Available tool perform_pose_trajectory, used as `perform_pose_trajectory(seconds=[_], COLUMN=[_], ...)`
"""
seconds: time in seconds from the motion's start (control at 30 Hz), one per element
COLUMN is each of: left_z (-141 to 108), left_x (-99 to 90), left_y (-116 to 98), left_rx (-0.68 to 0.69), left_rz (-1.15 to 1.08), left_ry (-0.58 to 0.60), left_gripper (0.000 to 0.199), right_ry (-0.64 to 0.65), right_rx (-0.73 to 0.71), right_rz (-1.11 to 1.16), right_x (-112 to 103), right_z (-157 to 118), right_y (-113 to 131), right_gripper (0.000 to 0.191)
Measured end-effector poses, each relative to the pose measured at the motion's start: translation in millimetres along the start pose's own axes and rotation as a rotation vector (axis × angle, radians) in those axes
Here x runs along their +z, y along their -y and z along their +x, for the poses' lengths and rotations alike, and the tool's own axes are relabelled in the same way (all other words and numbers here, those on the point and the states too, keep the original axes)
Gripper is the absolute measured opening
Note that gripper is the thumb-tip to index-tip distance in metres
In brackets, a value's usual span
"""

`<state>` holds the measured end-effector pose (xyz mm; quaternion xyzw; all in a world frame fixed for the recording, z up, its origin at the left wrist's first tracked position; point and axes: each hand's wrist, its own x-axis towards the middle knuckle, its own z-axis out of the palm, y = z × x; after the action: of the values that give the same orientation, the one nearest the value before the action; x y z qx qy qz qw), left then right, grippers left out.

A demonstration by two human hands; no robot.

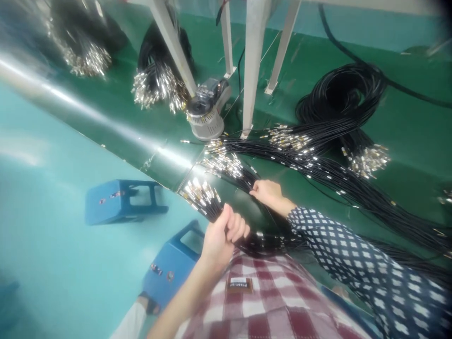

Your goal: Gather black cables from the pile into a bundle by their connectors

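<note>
My left hand (226, 233) is closed around a bundle of black cables (213, 210), whose silver and brass-coloured metal ends (199, 193) fan out up and to the left. To the right of it, my right hand (268, 194) has thumb and fingers pinched on black cable at the edge of a second bundle (243, 175). How many strands it holds is hidden. That second bundle lies on the green bench top (169, 160), its metal ends pointing left. More black cable curves between my hands and the checked apron (268, 287).
A grey round device (206, 113) stands near the white frame legs (252, 66). Long cables (335, 174) run along the right side, with a coil (339, 94) behind. Connector-tipped bundles (158, 84) lie at the back left. Blue stools (106, 202) stand on the floor, left.
</note>
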<state>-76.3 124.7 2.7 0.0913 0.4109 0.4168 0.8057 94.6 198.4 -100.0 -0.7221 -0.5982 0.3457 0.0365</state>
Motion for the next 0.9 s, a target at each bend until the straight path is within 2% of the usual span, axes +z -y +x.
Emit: perform_pose_trajectory(seconds=[0.1,0.2,0.27,0.33,0.43,0.6,0.73,0.8,0.9], left_z=[3,6,7,8,8,5,0,-3,-6], left_x=[-2.8,-1.8,1.9,7.0,14.1,20.7,24.4,26.5,28.9], left_y=[-1,-2,-3,-4,-4,-2,0,0,1], left_rx=[-0.009,0.008,0.028,0.049,0.078,0.1,0.117,0.124,0.119], left_rz=[0.002,0.047,0.072,0.089,0.139,0.229,0.237,0.245,0.258], left_ry=[0.003,0.023,0.02,0.012,0.018,0.012,-0.034,-0.042,-0.061], left_gripper=[0.046,0.033,0.019,0.01,0.018,0.017,0.011,0.009,0.013], right_ry=[0.119,0.221,0.19,0.106,-0.037,-0.244,-0.287,-0.297,-0.36], right_rx=[-0.027,-0.118,-0.173,-0.224,-0.314,-0.484,-0.543,-0.545,-0.565], right_rz=[0.063,0.247,0.415,0.519,0.51,0.422,0.38,0.345,0.348], right_x=[-18,-42,-53,-57,-53,-41,-41,-45,-52], right_z=[-24,-63,-92,-117,-144,-162,-165,-163,-157], right_y=[-7,-14,-19,-22,-25,-29,-33,-27,-3], right_gripper=[0.02,0.024,0.026,0.027,0.024,0.017,0.016,0.015,0.016])
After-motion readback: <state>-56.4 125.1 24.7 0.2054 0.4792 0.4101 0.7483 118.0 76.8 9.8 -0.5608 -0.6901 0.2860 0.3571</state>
